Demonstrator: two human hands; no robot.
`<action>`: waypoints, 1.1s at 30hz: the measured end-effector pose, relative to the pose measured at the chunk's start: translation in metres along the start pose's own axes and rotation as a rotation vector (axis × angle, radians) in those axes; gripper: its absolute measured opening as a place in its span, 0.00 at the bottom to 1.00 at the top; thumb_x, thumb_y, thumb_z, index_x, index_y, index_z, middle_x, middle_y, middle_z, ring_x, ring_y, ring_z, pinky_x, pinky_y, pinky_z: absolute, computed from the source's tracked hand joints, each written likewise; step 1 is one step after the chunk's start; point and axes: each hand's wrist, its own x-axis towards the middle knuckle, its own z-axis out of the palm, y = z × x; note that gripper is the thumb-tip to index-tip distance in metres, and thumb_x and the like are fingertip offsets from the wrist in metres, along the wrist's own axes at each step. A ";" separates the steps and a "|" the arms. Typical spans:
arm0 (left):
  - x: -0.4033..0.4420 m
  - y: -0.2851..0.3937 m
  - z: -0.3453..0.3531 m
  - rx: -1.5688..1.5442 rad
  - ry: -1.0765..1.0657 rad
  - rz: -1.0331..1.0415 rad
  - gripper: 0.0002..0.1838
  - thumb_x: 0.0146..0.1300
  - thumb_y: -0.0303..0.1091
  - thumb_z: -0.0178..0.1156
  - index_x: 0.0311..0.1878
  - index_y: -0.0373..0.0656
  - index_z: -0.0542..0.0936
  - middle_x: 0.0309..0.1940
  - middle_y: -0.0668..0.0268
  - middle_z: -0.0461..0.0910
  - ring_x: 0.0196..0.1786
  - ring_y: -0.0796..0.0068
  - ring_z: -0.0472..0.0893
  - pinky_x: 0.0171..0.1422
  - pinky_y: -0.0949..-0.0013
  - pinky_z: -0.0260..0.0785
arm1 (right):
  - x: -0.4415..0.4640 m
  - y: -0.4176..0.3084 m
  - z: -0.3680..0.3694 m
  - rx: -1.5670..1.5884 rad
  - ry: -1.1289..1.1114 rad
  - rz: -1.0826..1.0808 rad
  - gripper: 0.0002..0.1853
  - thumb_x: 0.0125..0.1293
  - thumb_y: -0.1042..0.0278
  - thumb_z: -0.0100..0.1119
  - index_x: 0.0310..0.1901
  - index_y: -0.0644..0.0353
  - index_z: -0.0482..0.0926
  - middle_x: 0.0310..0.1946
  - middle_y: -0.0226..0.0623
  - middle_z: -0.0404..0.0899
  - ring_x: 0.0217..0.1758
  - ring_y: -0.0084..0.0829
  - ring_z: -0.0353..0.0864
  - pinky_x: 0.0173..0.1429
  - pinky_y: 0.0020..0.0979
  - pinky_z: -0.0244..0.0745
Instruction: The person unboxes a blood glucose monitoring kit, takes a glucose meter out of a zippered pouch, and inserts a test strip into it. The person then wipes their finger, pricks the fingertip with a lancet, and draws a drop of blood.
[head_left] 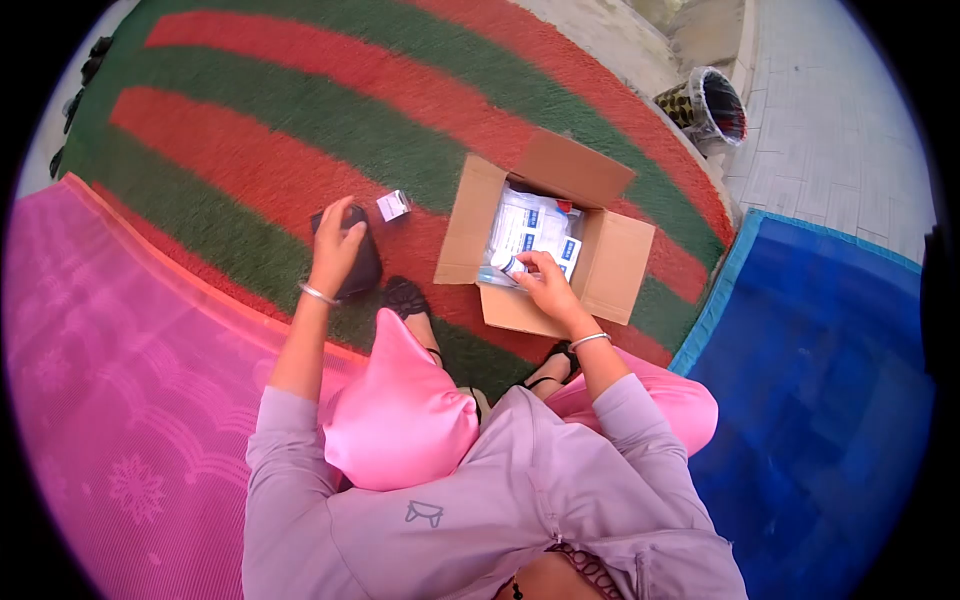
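Observation:
My left hand is curled over the near edge of a black case lying on the striped carpet. Just beyond it sits a small white box. My right hand pinches a small white bottle with a dark-marked label, held over the near side of an open cardboard box. Inside that box lie white packets with blue labels, partly in clear plastic. Its flaps are folded outward.
Red and green striped carpet covers the ground ahead. A bin with a plastic liner stands at the far right. A pink mat spreads on the left, a blue mat on the right. Dark shoes are at my feet.

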 end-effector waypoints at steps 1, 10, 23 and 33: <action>-0.008 -0.007 -0.006 -0.087 -0.012 -0.064 0.22 0.56 0.26 0.55 0.56 0.36 0.69 0.52 0.54 0.71 0.52 0.65 0.74 0.53 0.70 0.68 | -0.002 -0.005 -0.006 -0.010 0.012 -0.002 0.13 0.57 0.71 0.59 0.44 0.62 0.73 0.38 0.39 0.72 0.42 0.31 0.73 0.47 0.30 0.69; -0.052 0.156 -0.022 -0.204 -0.446 0.158 0.22 0.57 0.28 0.58 0.56 0.36 0.70 0.46 0.61 0.74 0.48 0.72 0.75 0.51 0.72 0.67 | -0.036 -0.114 -0.005 0.780 -0.261 0.044 0.15 0.62 0.75 0.54 0.50 0.63 0.67 0.44 0.30 0.72 0.50 0.21 0.71 0.57 0.25 0.66; -0.050 0.029 -0.073 0.285 0.218 0.036 0.16 0.52 0.33 0.60 0.44 0.37 0.76 0.37 0.56 0.74 0.40 0.61 0.75 0.46 0.65 0.67 | -0.055 -0.100 -0.016 0.657 0.028 0.006 0.16 0.64 0.73 0.49 0.54 0.65 0.68 0.48 0.37 0.73 0.50 0.28 0.74 0.52 0.27 0.70; -0.049 -0.114 -0.041 0.627 0.218 -0.303 0.19 0.50 0.34 0.61 0.46 0.38 0.75 0.42 0.49 0.73 0.46 0.50 0.74 0.52 0.57 0.66 | -0.028 0.014 -0.073 0.392 0.511 0.393 0.14 0.64 0.73 0.47 0.50 0.66 0.70 0.43 0.36 0.75 0.42 0.25 0.77 0.39 0.25 0.75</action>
